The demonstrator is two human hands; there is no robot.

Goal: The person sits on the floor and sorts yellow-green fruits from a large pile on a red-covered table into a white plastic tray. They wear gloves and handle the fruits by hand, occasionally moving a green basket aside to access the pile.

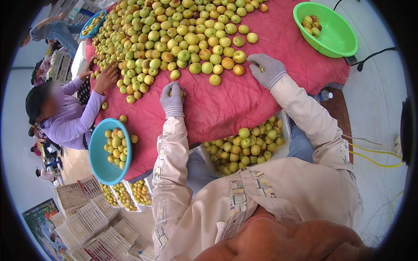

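Note:
A broad heap of green-yellow jujubes (pixel 163 36), some with brown patches, covers much of a red cloth (pixel 222 104) before me. My left hand (pixel 172 100), in a grey knit glove, is closed around a jujube (pixel 181 94), of which only part shows. Just beyond its fingertips lies a single loose fruit (pixel 175 74). At the heap's right edge, my gloved right hand (pixel 268 69) curls its fingers over a mostly hidden jujube (pixel 261 69). Below the table edge, between my legs, stands a lined container full of jujubes (pixel 243 146).
A green plastic basket (pixel 343 36) with several fruits sits at the far right. At left is a blue basin (pixel 98 156) part filled with jujubes. A co-worker (pixel 70 111) reaches into the heap. Stacked crates (pixel 88 218) and filled boxes (pixel 124 197) stand on the floor.

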